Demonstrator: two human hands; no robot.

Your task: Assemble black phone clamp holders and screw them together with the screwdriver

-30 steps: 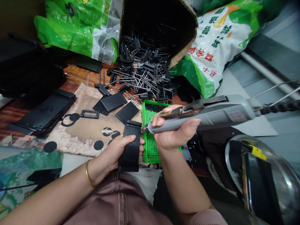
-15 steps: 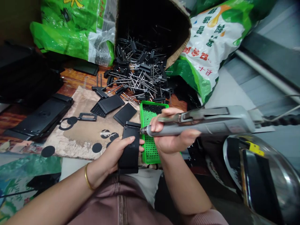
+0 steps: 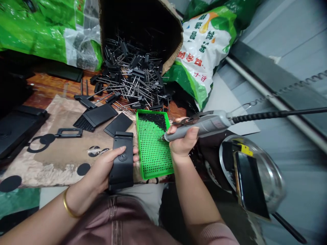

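Observation:
My left hand [image 3: 103,165] grips a flat black plastic part [image 3: 122,172] with a round mark near its middle, thumb on top and fingertips at its right edge. In my right hand [image 3: 182,141] is a grey electric screwdriver [image 3: 204,125], held level with its bit pointing left. Its tip is over the green perforated tray [image 3: 153,153], apart from the black part. Small dark pieces, likely screws [image 3: 153,119], lie heaped at the tray's far end.
A cardboard box [image 3: 173,44] on its side spills black pieces with metal rods [image 3: 135,81]. Flat black plates [image 3: 119,124] and a black frame [image 3: 68,132] lie on the worn cardboard sheet [image 3: 58,153]. At right are a metal bowl [image 3: 276,183] and a phone-like slab [image 3: 251,183].
The screwdriver's tip has moved away from the black part's upper right edge to above the tray. The camera view has swung right, so the scene sits further left.

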